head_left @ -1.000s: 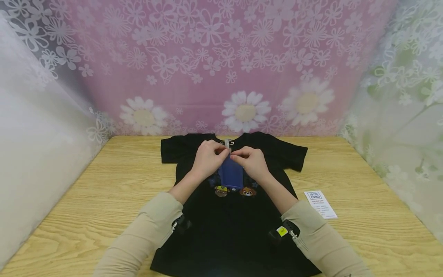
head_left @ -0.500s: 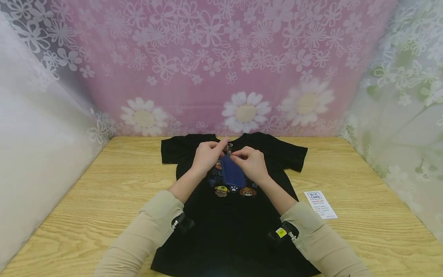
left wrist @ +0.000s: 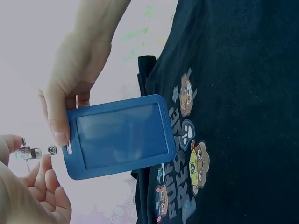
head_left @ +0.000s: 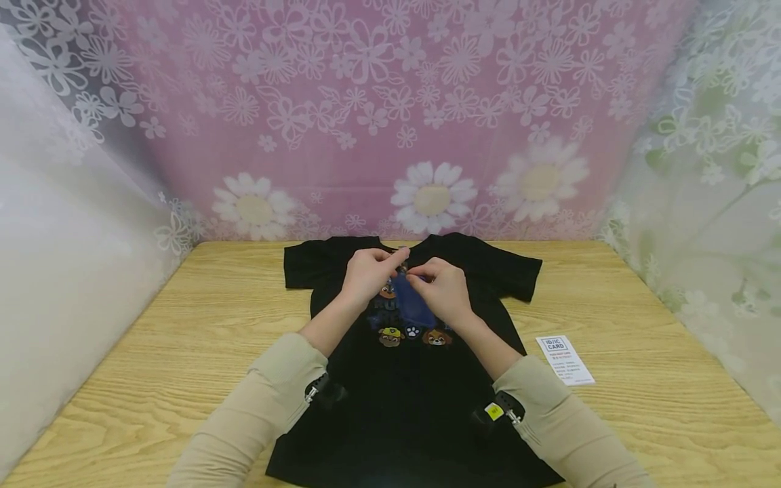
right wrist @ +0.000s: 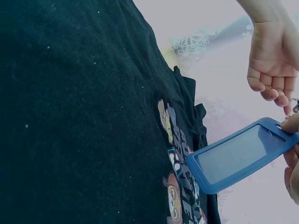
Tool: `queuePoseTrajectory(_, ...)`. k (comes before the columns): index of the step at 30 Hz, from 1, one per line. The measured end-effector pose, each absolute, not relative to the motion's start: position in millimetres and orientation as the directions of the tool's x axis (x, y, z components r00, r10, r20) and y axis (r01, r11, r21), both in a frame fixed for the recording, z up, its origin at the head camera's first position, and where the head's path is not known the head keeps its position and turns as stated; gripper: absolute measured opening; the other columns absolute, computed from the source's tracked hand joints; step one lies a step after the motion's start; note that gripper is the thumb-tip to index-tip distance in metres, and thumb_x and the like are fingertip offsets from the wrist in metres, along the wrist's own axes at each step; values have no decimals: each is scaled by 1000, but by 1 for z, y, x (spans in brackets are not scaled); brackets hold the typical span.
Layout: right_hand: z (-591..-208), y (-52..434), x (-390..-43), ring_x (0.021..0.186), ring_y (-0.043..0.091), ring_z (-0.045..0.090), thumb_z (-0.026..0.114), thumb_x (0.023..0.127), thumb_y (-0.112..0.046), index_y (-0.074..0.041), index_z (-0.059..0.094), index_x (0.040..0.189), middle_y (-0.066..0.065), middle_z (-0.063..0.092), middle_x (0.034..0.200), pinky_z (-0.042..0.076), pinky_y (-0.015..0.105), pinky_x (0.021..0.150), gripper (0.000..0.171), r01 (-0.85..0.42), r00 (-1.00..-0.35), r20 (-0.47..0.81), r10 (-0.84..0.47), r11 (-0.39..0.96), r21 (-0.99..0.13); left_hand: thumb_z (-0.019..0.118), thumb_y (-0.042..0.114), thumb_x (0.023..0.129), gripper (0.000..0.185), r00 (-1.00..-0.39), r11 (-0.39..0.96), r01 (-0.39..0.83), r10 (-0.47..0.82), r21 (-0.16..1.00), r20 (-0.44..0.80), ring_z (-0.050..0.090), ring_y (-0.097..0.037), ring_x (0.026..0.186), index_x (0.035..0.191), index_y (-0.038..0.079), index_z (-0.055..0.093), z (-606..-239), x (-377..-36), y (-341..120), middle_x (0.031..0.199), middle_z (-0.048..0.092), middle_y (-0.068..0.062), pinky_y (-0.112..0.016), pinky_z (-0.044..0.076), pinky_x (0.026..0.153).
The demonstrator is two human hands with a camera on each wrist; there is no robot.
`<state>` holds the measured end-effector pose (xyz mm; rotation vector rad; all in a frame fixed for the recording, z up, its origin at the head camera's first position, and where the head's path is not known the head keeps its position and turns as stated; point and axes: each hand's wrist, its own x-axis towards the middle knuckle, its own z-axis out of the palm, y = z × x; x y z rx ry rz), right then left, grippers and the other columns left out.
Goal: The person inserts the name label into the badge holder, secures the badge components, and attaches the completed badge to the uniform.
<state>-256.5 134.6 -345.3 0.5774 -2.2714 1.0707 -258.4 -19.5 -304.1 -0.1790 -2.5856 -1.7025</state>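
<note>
A black T-shirt [head_left: 403, 393] with cartoon dog prints lies flat on the wooden table [head_left: 183, 339]. Both hands hover over its chest, just below the collar. My right hand [head_left: 442, 288] pinches the slotted top end of a blue card holder [left wrist: 119, 135], which hangs tilted above the print. The holder also shows in the right wrist view [right wrist: 238, 154]. My left hand [head_left: 368, 271] pinches a small metal clip [left wrist: 28, 153] on a snap strap beside the holder's slot. Whether the strap passes through the slot I cannot tell.
A white printed card insert [head_left: 564, 359] lies on the table to the right of the shirt. Flowered curtains [head_left: 390, 115] close in the back and both sides. Bare wood shows left and right of the shirt.
The blue holder has lifted off the shirt and tipped toward the collar, uncovering more of the dog print. Both hands shifted slightly up and back.
</note>
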Motion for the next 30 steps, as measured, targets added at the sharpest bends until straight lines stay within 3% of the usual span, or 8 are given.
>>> queuePoseTrajectory(7,-348,134,-258,58,16,52,72,78,-5,-1,74,78,4,60,69,41,29,54,4,-586,-712,692,-120,645,-491,57,41,90,39,-995,397,63,101,915,24,55,-22,73,91,4,70,-302,-258,-22,80,64,-11,-31,45,63)
queuePoseTrajectory(11,-348,134,-258,58,17,53,72,78,-5,-1,74,79,5,60,69,42,30,54,4,-574,-710,696,-105,658,-487,56,35,91,36,-991,366,53,133,929,5,55,-20,72,90,1,69,-301,-259,-23,76,62,-9,-36,47,71)
queuePoseTrajectory(22,-348,134,-257,60,18,53,73,77,-6,-1,74,80,6,59,70,42,31,55,6,-573,-698,711,-87,663,-482,57,16,91,27,-979,253,7,201,967,-46,55,-14,62,93,-9,66,-304,-261,-20,71,61,-6,-26,50,58)
queuePoseTrajectory(28,-350,137,-257,64,18,54,72,79,-7,-1,73,83,6,62,73,44,30,58,7,-586,-721,685,-106,621,-521,58,16,91,21,-979,289,35,204,957,-26,58,-30,82,88,-3,68,-304,-259,-19,80,61,-7,-31,51,61)
queuePoseTrajectory(30,-350,138,-258,66,19,55,71,80,-7,-1,73,83,6,63,75,44,31,59,7,-591,-731,672,-118,602,-537,58,16,91,20,-979,331,66,204,941,-3,58,-29,85,86,0,68,-304,-259,-19,82,62,-6,-30,48,63)
